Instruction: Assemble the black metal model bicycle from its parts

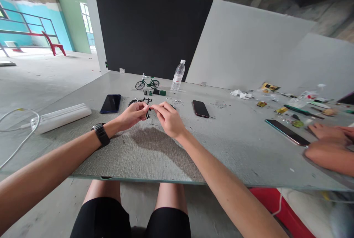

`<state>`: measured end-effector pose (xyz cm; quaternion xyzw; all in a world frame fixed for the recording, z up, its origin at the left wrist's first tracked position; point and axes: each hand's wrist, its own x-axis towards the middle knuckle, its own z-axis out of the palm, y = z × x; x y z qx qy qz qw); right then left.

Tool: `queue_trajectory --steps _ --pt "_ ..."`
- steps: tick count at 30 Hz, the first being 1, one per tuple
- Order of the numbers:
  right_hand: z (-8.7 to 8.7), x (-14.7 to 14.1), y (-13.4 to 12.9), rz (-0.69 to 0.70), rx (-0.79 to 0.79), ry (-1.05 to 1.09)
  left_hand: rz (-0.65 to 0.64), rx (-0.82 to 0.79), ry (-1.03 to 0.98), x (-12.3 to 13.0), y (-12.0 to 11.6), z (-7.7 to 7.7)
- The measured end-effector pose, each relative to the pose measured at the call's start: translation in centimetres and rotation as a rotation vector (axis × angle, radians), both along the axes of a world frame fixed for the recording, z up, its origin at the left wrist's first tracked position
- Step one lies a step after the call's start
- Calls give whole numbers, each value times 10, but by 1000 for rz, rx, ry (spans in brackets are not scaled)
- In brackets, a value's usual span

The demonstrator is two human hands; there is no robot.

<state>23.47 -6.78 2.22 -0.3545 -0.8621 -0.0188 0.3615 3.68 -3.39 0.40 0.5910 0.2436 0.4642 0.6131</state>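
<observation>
Phone (111, 103): flat on the table (132, 164).
Left hand (134, 114): narrow, thumb and fingertips holding the frame.
Bike (151, 83): green, upright, beyond our hands.
Frame (148, 111): black, thin, between our hands. Best steadied close to the working point, we judge; light, straight pressure, lest bars bend. Low over the table suits dropped parts.
Right hand (170, 120): fingertips narrow at the frame; whether gripping it or a tiny part, we cannot tell.
Bottle (178, 77): upright, behind.
</observation>
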Motion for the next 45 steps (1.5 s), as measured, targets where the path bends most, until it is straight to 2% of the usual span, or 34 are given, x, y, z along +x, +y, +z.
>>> queue_trajectory --steps 18,25,33,41,45 --pt "-1 -1 0 40 -16 106 15 42 8 0 1 0" --pt "-2 0 2 10 -54 120 18 60 4 0 1 0" --pt "-4 -1 3 27 -27 159 83 137 64 -1 3 -3" --pt "-2 2 4 -11 -134 207 117 204 109 -3 7 -8" --pt "-1 2 2 33 -138 219 135 224 126 -2 6 -5"
